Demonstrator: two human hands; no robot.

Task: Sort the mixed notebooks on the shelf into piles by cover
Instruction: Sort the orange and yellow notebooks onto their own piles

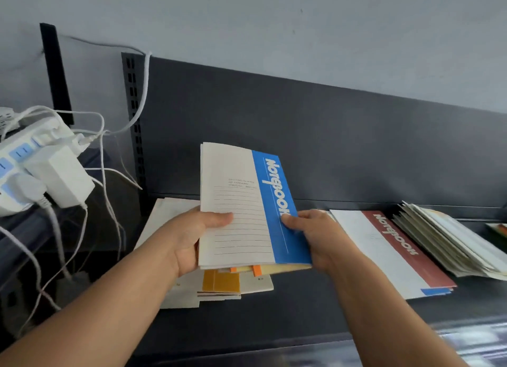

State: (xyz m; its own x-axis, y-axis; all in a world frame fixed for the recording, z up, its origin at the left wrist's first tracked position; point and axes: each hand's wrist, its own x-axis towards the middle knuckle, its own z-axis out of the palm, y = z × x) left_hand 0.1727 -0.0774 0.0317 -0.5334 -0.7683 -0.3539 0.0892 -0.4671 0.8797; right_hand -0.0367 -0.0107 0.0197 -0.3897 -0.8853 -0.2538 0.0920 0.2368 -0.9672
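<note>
The blue-striped notebook [247,210] has a smooth, faintly sheeny paper cover, as does the red-striped notebook [389,251], while the shelf [288,314] and its back panel [301,136] look like matt dark painted metal, and the power strip [24,172] is glossy white plastic.

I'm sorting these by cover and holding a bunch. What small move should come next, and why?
Probably slide the blue notebook off the orange-edged notebooks under it, since the covers differ; the right hand pinches its blue edge, and the left hand grips them all.
</note>
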